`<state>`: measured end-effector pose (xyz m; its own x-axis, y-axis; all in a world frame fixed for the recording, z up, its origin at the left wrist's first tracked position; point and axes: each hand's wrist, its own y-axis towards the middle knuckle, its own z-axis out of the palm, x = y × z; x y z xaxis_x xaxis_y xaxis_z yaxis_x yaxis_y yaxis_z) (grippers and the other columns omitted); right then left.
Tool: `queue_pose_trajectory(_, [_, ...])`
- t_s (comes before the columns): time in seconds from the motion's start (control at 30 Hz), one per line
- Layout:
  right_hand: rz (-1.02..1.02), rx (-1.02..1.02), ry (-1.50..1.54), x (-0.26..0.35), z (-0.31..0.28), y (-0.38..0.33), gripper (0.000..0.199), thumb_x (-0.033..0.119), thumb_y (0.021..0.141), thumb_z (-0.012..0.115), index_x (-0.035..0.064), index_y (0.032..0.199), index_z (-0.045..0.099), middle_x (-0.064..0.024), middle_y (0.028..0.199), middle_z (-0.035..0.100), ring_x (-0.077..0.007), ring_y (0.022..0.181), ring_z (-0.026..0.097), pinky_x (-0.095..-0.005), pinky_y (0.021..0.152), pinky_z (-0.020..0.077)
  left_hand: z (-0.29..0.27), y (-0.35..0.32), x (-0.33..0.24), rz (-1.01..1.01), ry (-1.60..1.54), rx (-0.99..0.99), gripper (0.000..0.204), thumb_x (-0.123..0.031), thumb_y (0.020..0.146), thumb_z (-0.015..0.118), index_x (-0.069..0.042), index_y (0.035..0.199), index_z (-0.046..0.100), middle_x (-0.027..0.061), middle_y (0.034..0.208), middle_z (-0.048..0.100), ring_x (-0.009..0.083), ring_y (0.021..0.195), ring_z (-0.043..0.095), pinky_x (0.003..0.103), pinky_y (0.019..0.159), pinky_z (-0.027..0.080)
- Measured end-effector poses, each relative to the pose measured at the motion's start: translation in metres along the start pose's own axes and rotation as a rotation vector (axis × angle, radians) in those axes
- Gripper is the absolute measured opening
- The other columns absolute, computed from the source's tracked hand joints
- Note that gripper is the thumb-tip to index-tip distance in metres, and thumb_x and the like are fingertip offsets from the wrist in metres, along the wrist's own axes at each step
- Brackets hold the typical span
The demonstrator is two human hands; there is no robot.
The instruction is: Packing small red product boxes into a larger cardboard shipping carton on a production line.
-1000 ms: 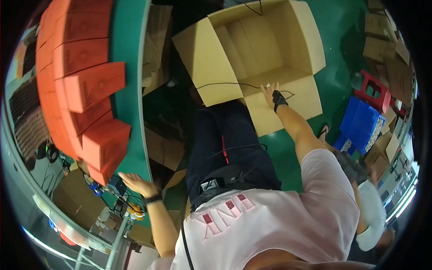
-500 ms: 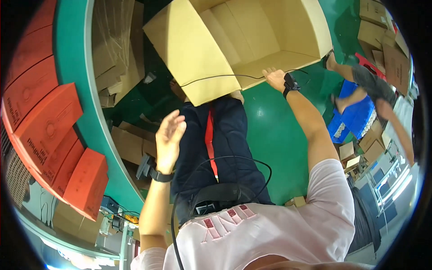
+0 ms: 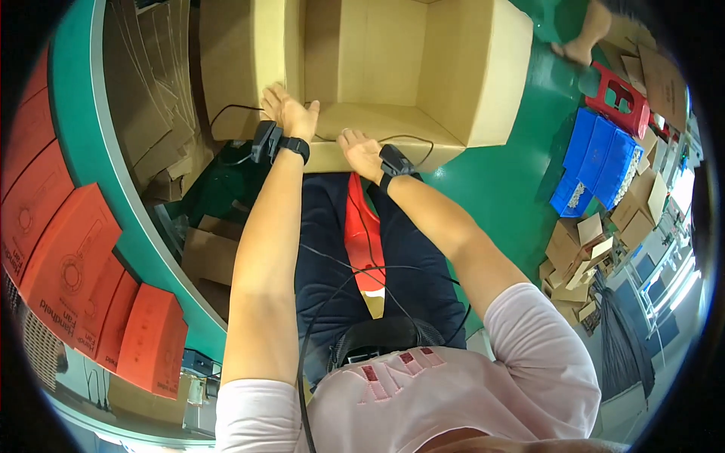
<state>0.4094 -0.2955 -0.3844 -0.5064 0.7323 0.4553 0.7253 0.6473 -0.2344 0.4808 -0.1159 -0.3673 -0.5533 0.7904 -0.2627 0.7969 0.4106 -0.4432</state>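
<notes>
A large open cardboard box (image 3: 393,68) stands in front of my legs, its flaps spread out. My left hand (image 3: 291,112) lies flat on the near left flap with fingers apart. My right hand (image 3: 361,153) rests on the near flap of the box, fingers spread, holding nothing. Both wrists wear black bands with thin cables trailing from them. A red strap (image 3: 362,234) hangs down between my legs.
Several orange boxes (image 3: 68,257) sit on a green curved conveyor (image 3: 113,189) at my left. Flat cardboard sheets (image 3: 151,113) are stacked beneath it. Blue crates (image 3: 596,158), a red stool (image 3: 623,98) and cardboard scraps (image 3: 581,241) lie at the right. Another person's foot (image 3: 578,49) is at the upper right.
My left hand has swung up from beside my hip onto the box's left flap. The box now sits closer and more centred. My right hand stays on the near flap.
</notes>
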Motion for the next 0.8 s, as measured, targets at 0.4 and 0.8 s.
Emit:
queue_pose_trajectory(0.4, [-0.048, 0.770, 0.170, 0.017, -0.055, -0.157, 0.020, 0.013, 0.076, 0.056, 0.0065, 0.091, 0.066, -0.0113, 0.088, 0.061, -0.0296, 0.086, 0.060, -0.0399, 0.068, 0.0497, 0.022, -0.091, 0.109, -0.222, 0.016, 0.434, 0.065, -0.018, 0.076, 0.068, -0.013, 0.137, 0.046, 0.0228, 0.120, 0.059, 0.0366, 0.115, 0.053, 0.046, 0.094, 0.044])
queue_pose_trajectory(0.8, [-0.190, 0.442, 0.803, 0.155, -0.424, -0.041, 0.043, 0.018, 0.088, 0.064, 0.0015, 0.126, 0.054, -0.0121, 0.116, 0.058, -0.0219, 0.102, 0.059, -0.0334, 0.091, 0.0466, -0.145, -0.272, 0.049, -0.360, -1.272, 0.144, 0.034, -0.013, 0.089, 0.065, -0.001, 0.121, 0.060, 0.0095, 0.110, 0.067, 0.0149, 0.103, 0.061, 0.028, 0.094, 0.046])
